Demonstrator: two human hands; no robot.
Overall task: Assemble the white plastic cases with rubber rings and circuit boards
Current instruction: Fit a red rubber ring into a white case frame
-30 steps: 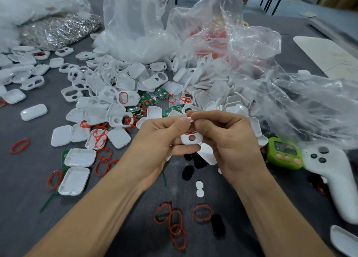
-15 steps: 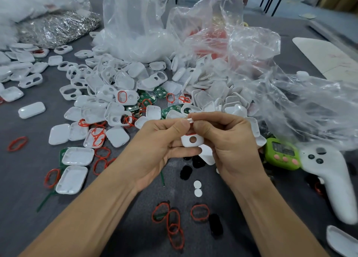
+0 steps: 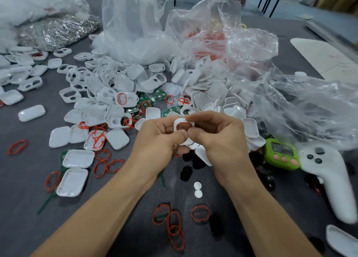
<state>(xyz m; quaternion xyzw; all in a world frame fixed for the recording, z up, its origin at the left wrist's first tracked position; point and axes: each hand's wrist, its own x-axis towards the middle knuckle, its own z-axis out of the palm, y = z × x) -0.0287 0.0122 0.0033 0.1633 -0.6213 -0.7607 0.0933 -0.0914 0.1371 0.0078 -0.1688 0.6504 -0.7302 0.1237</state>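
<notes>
A small white plastic case (image 3: 183,125) with a red rubber ring set round its opening is held up between both hands over the table's middle. My left hand (image 3: 158,140) grips its left side, thumb on the lower front. My right hand (image 3: 219,140) pinches its right edge with thumb and forefinger. Behind the hands lies a heap of white case halves (image 3: 108,93), green circuit boards (image 3: 147,101) and loose red rings (image 3: 100,138). More red rings (image 3: 170,218) lie near my forearms.
Crumpled clear plastic bags (image 3: 251,62) fill the back and right. A bag of metal rings (image 3: 56,31) sits back left. A green timer (image 3: 280,154) and a white controller (image 3: 329,175) lie at the right. Black rubber pads (image 3: 186,173) and two white discs (image 3: 198,189) lie below the hands.
The case has been turned between my fingers so its face with the red ring now shows towards me; both hands stayed in place over the table.
</notes>
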